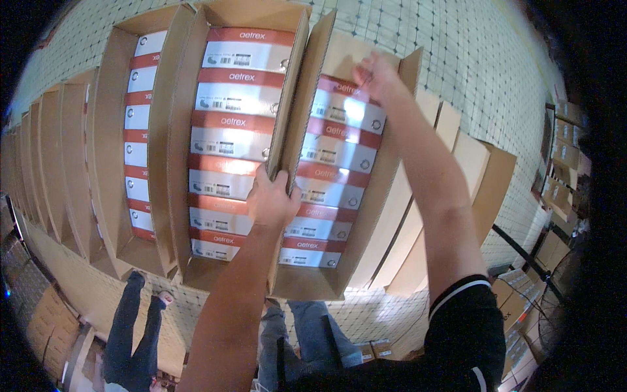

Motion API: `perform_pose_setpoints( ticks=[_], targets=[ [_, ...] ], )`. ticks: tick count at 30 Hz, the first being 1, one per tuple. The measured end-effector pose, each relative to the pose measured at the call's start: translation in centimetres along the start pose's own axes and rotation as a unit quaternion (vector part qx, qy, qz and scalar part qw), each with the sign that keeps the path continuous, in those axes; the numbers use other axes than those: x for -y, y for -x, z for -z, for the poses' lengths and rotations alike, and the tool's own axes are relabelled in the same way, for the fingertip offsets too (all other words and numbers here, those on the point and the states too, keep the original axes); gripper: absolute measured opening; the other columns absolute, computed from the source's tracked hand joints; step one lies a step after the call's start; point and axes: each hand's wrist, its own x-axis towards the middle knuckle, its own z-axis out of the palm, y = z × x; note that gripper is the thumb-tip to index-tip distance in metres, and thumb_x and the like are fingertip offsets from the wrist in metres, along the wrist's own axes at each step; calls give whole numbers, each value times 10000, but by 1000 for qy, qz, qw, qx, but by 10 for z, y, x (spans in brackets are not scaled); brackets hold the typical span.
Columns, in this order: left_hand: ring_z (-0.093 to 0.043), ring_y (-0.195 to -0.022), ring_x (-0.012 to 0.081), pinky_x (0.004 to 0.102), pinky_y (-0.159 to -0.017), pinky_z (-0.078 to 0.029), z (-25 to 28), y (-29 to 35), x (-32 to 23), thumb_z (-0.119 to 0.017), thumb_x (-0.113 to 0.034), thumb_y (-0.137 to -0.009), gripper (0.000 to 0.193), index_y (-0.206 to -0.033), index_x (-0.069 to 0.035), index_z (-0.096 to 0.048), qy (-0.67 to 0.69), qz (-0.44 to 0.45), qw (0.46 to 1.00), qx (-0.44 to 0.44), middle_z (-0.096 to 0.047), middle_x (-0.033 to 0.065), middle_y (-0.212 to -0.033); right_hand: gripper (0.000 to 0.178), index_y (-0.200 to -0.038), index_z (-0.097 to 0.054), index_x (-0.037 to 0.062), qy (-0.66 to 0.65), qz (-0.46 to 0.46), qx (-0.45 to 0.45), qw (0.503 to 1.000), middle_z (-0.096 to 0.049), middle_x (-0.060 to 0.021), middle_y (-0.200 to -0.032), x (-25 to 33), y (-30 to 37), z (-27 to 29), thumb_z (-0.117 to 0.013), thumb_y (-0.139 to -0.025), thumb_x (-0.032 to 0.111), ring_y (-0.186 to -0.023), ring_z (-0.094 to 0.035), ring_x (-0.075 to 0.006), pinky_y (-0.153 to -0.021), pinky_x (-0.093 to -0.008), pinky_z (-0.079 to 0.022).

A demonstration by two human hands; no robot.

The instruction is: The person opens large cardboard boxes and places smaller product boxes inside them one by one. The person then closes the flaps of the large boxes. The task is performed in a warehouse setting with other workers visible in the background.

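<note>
Your left hand (271,201) is near the centre of the view, its fingers hooked over the adjoining upright flaps (289,157) of two neighbouring cartons and gripping their edges. Your right hand (375,77) is at one o'clock, its fingers curled in over the far end of the nearer-to-one carton; you cannot tell from here whether they pinch anything.

That carton, the open right-hand carton (307,282), stands between your hands, running from one o'clock down to six. It contains a single line of five shoe boxes (326,189), white with orange-red bands, their printed ends facing up. Bare cardboard shows inside it at both ends of the line.

Just beside it, toward ten o'clock, the open middle carton (255,12) holds six white-and-red boxes (240,55) in the same kind of line; your left forearm covers part of the lowest ones. Farther out, between nine and ten, the open left-hand carton (140,255) shows six more box ends (137,117), partly hidden by its tall side flap.

More open cartons (62,153) continue the row toward nine o'clock, their contents mostly hidden by their walls. Brown cardboard panels (470,160) stand toward three, over the tiled floor (483,85). Another person's dark-trousered legs (134,333) show at seven o'clock.
</note>
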Motion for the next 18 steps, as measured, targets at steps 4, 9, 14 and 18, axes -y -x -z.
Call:
perform_pose_setpoints(
  ticks=[4, 9, 14, 18],
  targets=[
    [-625, -929, 392, 488, -793, -540, -2, 0, -1, -634, -324, -774, 354, -1059, -115, -623, -9, 7, 1000, 12, -465, 229, -1258, 517, -1001, -497, 54, -109, -99, -25, 989, -543, -94, -885, -37, 14, 0, -459, -944, 566, -725, -561, -195, -573, -311, -524],
    [-615, -972, 390, 482, -806, -537, -4, 2, 0, -634, -340, -775, 357, -1042, -104, -619, -4, 9, 1000, 9, -457, 235, -1253, 621, -965, -543, 55, -144, -76, -60, 985, -444, -143, -1042, -37, 15, -6, -475, -889, 668, -901, -485, -225, -644, -301, -498],
    [-611, -957, 393, 494, -810, -529, -2, 3, -2, -625, -340, -785, 342, -1036, -107, -620, -13, 13, 1000, 1, -464, 221, -1232, 655, -1017, -516, 95, -238, -72, -131, 960, -446, -66, -1057, -10, 24, -25, -431, -861, 725, -892, -429, -177, -633, -303, -432],
    [-617, -946, 414, 503, -759, -540, -1, 2, -2, -630, -334, -791, 315, -1027, -125, -637, -2, 10, 1000, -10, -489, 228, -1240, 659, -1119, -481, 112, -201, 20, -139, 969, -453, -21, -1099, -17, 35, -31, -418, -862, 716, -889, -424, -171, -641, -320, -409]
  ],
)
